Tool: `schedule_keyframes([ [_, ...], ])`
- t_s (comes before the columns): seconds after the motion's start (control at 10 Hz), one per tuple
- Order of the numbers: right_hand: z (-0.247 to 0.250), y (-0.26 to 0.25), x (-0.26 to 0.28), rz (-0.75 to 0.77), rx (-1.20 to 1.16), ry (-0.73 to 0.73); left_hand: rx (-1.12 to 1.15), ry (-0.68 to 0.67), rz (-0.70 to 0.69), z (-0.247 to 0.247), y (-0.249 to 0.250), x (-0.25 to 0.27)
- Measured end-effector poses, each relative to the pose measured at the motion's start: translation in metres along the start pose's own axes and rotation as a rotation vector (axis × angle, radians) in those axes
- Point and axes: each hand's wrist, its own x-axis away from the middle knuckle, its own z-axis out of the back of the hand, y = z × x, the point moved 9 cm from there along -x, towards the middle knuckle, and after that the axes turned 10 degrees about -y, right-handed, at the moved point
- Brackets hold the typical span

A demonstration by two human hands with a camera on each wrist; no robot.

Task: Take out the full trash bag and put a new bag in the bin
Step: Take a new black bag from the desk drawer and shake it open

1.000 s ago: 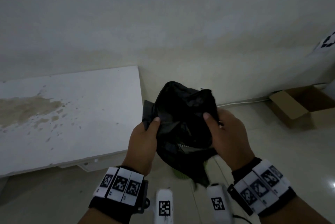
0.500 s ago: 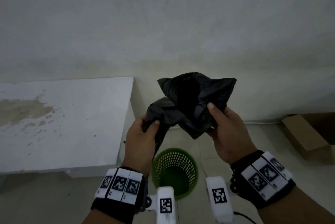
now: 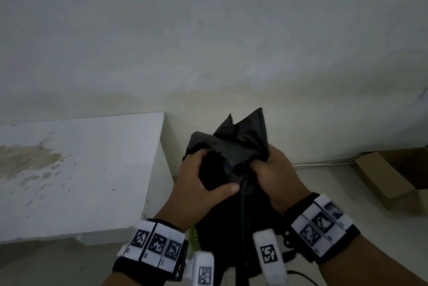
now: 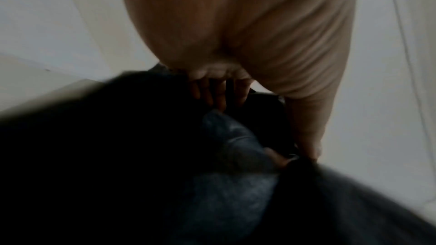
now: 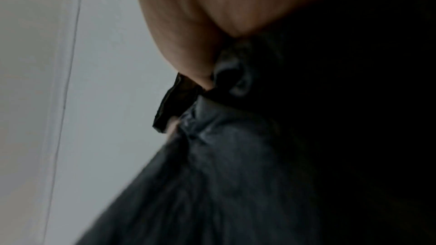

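The bag (image 3: 234,160) I hold is black, showing a dull grey-blue sheen where light strikes its folds in my wrist views. A sliver of bin (image 3: 194,238) below the bag is bright green with a mesh pattern. The bands on my wrists (image 3: 156,245) are black, carrying white tiles printed with black-and-white square codes. The table (image 3: 76,170) left of the bag is white, with a tan-brown stain and scattered flecks. The wall (image 3: 208,42) behind the bag is off-white, yellowing near its base. The box (image 3: 384,179) right of the bag is brown.
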Motion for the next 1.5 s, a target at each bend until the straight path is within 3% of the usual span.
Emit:
schedule_keyframes([
  [0.1,0.023,0.0,-0.005,-0.078,-0.083,0.106,-0.099,-0.075,0.03,-0.014,-0.02,0.016],
  [0.2,0.026,-0.016,-0.01,0.045,-0.09,0.126,-0.134,-0.075,0.025,-0.024,-0.028,0.025],
  [0.3,0.027,-0.008,-0.014,-0.044,-0.106,0.121,-0.017,-0.125,0.076,-0.033,-0.036,0.029],
  [0.4,0.02,-0.016,-0.021,-0.047,-0.148,0.111,0.328,-0.208,0.094,-0.037,-0.039,0.031],
  [0.5,0.019,0.011,-0.027,-0.239,-0.696,0.36,0.442,-0.236,0.038,-0.033,-0.029,0.027],
  [0.6,0.008,0.014,-0.033,-0.28,-0.679,0.295,0.357,-0.178,0.036,-0.027,-0.021,0.018],
  [0.7,0.007,0.015,-0.032,-0.267,-0.696,0.294,0.309,-0.006,0.043,-0.005,-0.024,0.01],
  [0.8,-0.004,0.022,-0.028,-0.307,-0.859,0.275,0.344,-0.022,0.015,0.001,-0.021,0.009],
  [0.9,-0.011,0.024,-0.028,-0.348,-0.876,0.242,0.391,-0.126,-0.01,-0.004,-0.015,0.01],
  [1.1,-0.019,0.022,-0.017,-0.461,-0.675,0.064,0.789,-0.038,0.02,0.003,-0.027,-0.001],
  [1.2,-0.034,0.008,-0.006,-0.434,-0.542,-0.096,0.724,-0.031,-0.007,0.012,-0.015,-0.005],
  [1.3,-0.045,-0.005,-0.001,-0.297,-0.329,-0.205,0.655,0.056,0.035,0.024,-0.014,-0.01],
  [1.4,-0.034,-0.005,0.0,-0.222,0.14,-0.094,0.517,0.186,0.079,0.04,-0.02,-0.011],
  [1.5,-0.028,-0.026,0.001,-0.036,0.417,0.036,0.373,0.254,0.065,0.052,-0.014,-0.013],
])
